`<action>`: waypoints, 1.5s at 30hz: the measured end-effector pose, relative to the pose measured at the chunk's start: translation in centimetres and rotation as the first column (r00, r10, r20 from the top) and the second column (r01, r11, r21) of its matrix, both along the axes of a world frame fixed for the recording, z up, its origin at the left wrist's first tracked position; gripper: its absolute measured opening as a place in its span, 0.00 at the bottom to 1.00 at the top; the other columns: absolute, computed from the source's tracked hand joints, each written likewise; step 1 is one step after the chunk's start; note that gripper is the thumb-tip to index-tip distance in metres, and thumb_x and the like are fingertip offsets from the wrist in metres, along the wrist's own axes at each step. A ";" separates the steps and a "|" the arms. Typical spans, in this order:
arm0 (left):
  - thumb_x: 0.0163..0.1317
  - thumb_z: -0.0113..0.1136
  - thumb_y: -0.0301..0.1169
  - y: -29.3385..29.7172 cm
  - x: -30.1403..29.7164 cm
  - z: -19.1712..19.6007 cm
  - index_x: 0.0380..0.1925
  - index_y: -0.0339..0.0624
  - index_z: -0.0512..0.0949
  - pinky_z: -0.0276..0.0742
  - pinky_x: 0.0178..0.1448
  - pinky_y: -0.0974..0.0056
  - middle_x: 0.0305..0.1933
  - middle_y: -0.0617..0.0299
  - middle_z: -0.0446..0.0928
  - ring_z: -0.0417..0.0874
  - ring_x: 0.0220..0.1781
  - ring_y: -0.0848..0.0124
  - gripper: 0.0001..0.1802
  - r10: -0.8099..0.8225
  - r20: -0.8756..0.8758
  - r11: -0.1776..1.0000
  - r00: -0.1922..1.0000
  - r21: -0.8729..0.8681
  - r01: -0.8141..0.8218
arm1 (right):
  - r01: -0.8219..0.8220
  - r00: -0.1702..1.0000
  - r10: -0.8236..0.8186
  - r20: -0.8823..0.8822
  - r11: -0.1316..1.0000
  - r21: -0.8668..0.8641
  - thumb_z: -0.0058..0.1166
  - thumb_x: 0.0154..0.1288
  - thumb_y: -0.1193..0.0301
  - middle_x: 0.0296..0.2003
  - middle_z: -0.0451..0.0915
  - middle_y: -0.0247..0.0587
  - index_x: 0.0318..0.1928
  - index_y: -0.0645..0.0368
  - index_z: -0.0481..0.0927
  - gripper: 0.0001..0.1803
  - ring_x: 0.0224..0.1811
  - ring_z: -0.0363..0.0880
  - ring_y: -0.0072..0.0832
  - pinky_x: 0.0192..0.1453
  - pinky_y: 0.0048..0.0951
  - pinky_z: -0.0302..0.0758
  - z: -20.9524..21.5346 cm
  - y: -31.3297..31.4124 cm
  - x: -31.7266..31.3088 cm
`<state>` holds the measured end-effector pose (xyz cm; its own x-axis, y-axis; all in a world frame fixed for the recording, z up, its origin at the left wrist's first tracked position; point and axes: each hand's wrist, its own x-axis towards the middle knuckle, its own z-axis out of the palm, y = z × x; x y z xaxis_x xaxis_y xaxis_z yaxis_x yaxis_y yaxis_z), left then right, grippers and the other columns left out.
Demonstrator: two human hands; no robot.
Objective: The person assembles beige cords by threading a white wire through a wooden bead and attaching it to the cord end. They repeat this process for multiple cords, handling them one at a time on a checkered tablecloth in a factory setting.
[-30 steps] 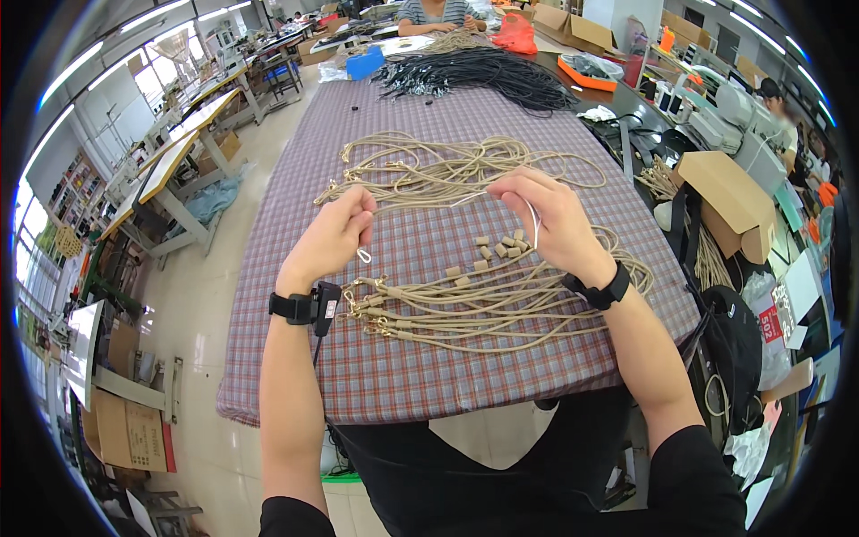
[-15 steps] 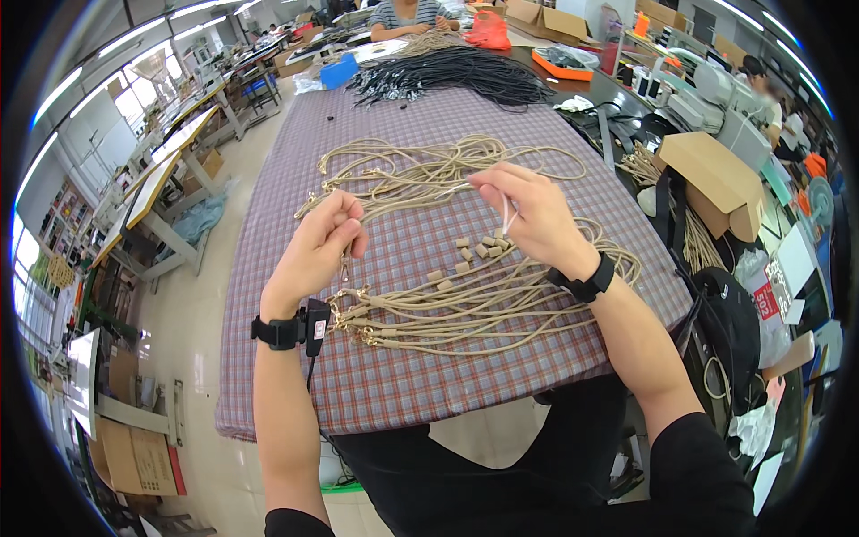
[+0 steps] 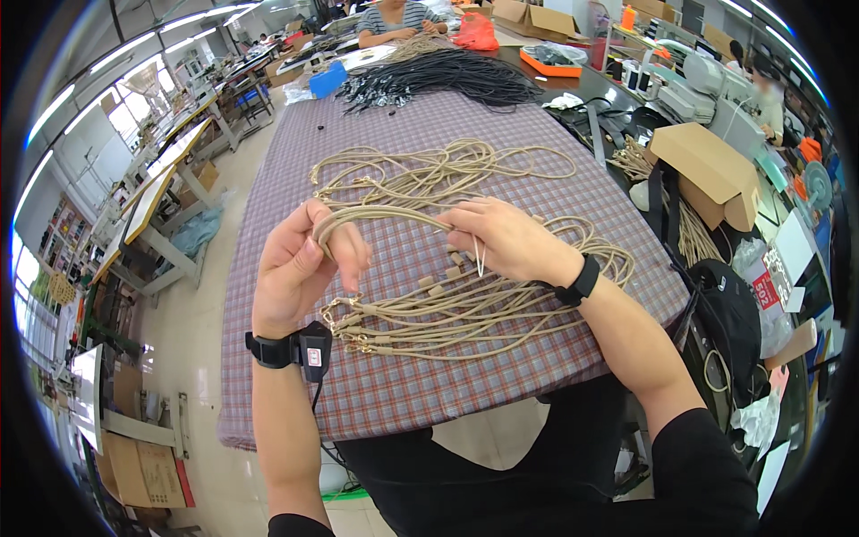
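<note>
A tan cord (image 3: 385, 213), apparently doubled, arches between my two hands above the table. My left hand (image 3: 309, 251) is closed round it, the cord running between thumb and fingers. At the other end my right hand (image 3: 514, 240) pinches the cord, with a thin white looped strip (image 3: 480, 258) hanging from the same hand. Below lies a row of tan cords (image 3: 474, 329) with gold-coloured metal clasps (image 3: 344, 313) at their left ends. Several small tan cylindrical pieces (image 3: 429, 288) rest beside them, partly hidden under my right hand. Beyond my hands is another tangled bunch of tan cords (image 3: 429, 157).
The table has a checked cloth (image 3: 385, 403). At its far end lie a heap of black cords (image 3: 447, 79), a blue container (image 3: 328, 80) and an orange tray (image 3: 550, 63). A person (image 3: 398, 22) sits beyond. An opened cardboard box (image 3: 702, 170) and a black bag (image 3: 729, 309) stand at right.
My right hand has come down and slightly left. My left hand has turned, and the cord now arches clearly between both hands. The white strip stays in my right hand.
</note>
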<state>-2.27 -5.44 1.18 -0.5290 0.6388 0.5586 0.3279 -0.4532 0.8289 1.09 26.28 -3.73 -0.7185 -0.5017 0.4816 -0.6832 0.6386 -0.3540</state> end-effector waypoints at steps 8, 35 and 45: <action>0.90 0.49 0.36 -2.8 -1.6 0.6 0.55 0.42 0.75 0.69 0.47 0.62 0.23 0.71 0.64 0.68 0.31 0.75 0.10 -0.006 0.251 0.946 0.968 0.316 -0.076 | 0.207 0.944 -0.226 -0.240 0.973 -0.101 0.63 0.77 0.69 0.39 0.84 0.47 0.42 0.61 0.82 0.08 0.48 0.83 0.50 0.59 0.50 0.80 -0.3 0.9 -0.8; 0.58 0.75 0.31 -19.6 -13.3 -13.3 0.37 0.38 0.89 0.85 0.50 0.55 0.35 0.55 0.90 0.91 0.38 0.60 0.10 0.942 -0.281 -0.296 -0.183 -0.441 -0.847 | 0.413 0.911 -0.403 0.090 0.893 -0.179 0.67 0.75 0.62 0.32 0.89 0.49 0.31 0.59 0.91 0.16 0.40 0.87 0.50 0.48 0.48 0.80 -0.2 9.0 -2.9; 0.55 0.83 0.36 -20.2 -10.9 -11.8 0.39 0.42 0.90 0.87 0.58 0.47 0.44 0.49 0.93 0.95 0.50 0.50 0.15 0.741 -0.648 -0.588 -0.177 -0.499 -0.636 | 0.573 0.819 -0.541 0.191 0.785 -0.235 0.71 0.71 0.68 0.40 0.93 0.52 0.42 0.63 0.96 0.10 0.42 0.91 0.46 0.51 0.43 0.84 -0.1 10.0 -3.1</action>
<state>-13.14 -25.60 -10.63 -0.7326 -0.5868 0.3451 -0.3921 0.7781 0.4907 -1.99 36.31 -3.87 -0.8873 0.1404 0.4393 -0.1851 0.7640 -0.6180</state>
